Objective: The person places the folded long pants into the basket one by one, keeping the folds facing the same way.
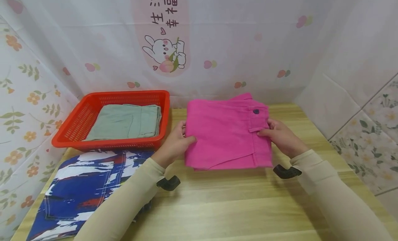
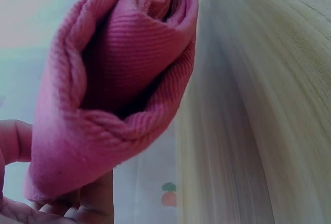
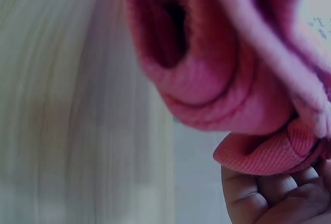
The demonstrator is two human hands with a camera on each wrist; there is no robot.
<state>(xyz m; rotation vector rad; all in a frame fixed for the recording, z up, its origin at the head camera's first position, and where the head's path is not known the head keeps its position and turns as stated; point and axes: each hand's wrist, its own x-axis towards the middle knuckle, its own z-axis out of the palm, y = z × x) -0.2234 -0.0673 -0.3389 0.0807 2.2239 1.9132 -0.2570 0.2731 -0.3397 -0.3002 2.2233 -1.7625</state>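
Observation:
Folded bright pink trousers [image 1: 220, 137] with a dark waistband button are held up over the wooden table [image 1: 217, 213] in the head view. My left hand [image 1: 176, 142] grips their left edge, thumb on top and fingers underneath. At the waistband end, my right hand [image 1: 284, 137] pinches the right edge near a belt loop. In the left wrist view the layered folds of the pink trousers [image 2: 114, 79] show end-on, above the table surface. Curled fingers [image 3: 279, 193] support the cloth from below in the right wrist view.
A red plastic basket [image 1: 164, 127] at the back left holds folded grey-green trousers [image 1: 127, 121]. In front of it lies a folded blue, white and red patterned garment [image 1: 81, 185], partly behind my left sleeve. A printed curtain [image 1: 233, 44] hangs along the table's back edge.

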